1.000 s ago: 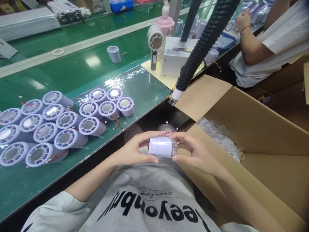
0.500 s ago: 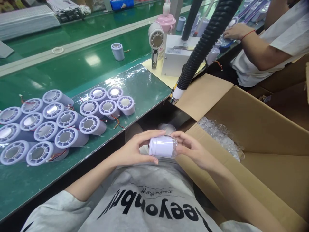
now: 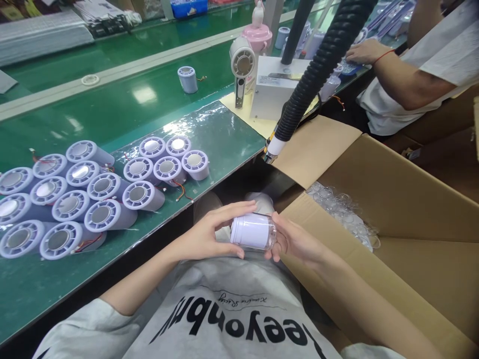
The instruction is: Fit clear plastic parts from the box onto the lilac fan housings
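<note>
In front of my shirt lies a small lavender cylindrical fan housing (image 3: 251, 231) on its side, its right end inside a clear plastic cover (image 3: 271, 232). My left hand (image 3: 209, 232) is closed round its left end, thumb below and fingers above. At the clear end, my right hand (image 3: 294, 239) grips with the thumb on top and the fingertips curled underneath. To the left, several lavender fan housings (image 3: 101, 214) with silver round centres and thin red wires stand on the green worktop (image 3: 149, 239).
An open cardboard box (image 3: 419, 199) with clear plastic pieces (image 3: 342, 214) is at my right. A black corrugated hose (image 3: 318, 70) hangs before a white metal box (image 3: 273, 89). A handheld fan (image 3: 242, 67) stands beside it. One housing (image 3: 187, 80) sits on the green belt. A co-worker's hand (image 3: 368, 51) is at upper right.
My right hand has rolled round the clear end, its fingers passing from above to below. The lone housing on the belt has moved slightly right. My left hand keeps its grip.
</note>
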{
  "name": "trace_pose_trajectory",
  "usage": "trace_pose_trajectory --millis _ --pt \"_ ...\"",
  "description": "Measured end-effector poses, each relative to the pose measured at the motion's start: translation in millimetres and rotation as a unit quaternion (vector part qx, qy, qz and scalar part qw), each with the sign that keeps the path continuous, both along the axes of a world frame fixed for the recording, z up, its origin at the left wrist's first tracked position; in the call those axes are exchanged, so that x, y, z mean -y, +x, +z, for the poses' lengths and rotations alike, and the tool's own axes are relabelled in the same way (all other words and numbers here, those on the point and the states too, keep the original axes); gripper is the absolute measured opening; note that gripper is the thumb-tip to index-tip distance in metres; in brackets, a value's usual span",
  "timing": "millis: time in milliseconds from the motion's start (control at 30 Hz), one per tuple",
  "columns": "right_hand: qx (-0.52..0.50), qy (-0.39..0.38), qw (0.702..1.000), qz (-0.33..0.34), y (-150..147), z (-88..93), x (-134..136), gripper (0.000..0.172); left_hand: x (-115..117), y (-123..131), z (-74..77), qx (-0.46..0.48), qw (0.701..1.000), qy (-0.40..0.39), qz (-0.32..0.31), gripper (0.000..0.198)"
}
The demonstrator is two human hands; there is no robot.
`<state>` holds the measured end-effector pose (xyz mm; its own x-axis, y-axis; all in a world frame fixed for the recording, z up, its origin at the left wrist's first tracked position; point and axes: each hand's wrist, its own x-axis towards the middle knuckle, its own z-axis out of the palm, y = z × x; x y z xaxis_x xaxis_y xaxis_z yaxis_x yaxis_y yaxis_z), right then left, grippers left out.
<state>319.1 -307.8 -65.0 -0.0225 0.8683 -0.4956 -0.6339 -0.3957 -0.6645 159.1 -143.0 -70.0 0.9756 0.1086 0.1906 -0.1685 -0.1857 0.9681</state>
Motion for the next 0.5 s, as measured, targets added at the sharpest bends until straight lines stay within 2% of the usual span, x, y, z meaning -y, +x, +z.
trace_pose_trajectory --millis 67,200,300,367,433,467,500 --pt "-0.022 -0.021 0.999 0.012 -1 2.5 -1 0.048 0 0 -0.2 0.003 1.000 0.009 0.003 0.086" --pt "-0.056 -0.070 0.996 0.028 -2 3.6 -4 0.065 3 -2 2.1 -0.008 1.000 0.027 0.013 0.074" --pt "-0.040 -0.090 0.994 0.052 -3 -1.5 -2 0.072 6 -3 6.5 -0.047 0.999 0.014 0.018 0.066" --pt "0.020 -0.077 0.995 0.061 -5 -5.5 1 0.073 9 -5 9.3 -0.076 0.997 -0.012 0.024 0.063" --pt "0.134 -0.032 0.990 0.042 -5 -8.2 5 0.065 11 -6 11.0 -0.095 0.993 -0.055 0.032 0.060" --pt "0.218 0.005 0.976 0.020 -5 -9.1 7 0.054 12 -6 11.4 -0.100 0.991 -0.079 0.036 0.059" --pt "0.314 0.056 0.948 -0.008 -4 -9.7 9 0.040 13 -7 11.5 -0.103 0.988 -0.103 0.041 0.058"
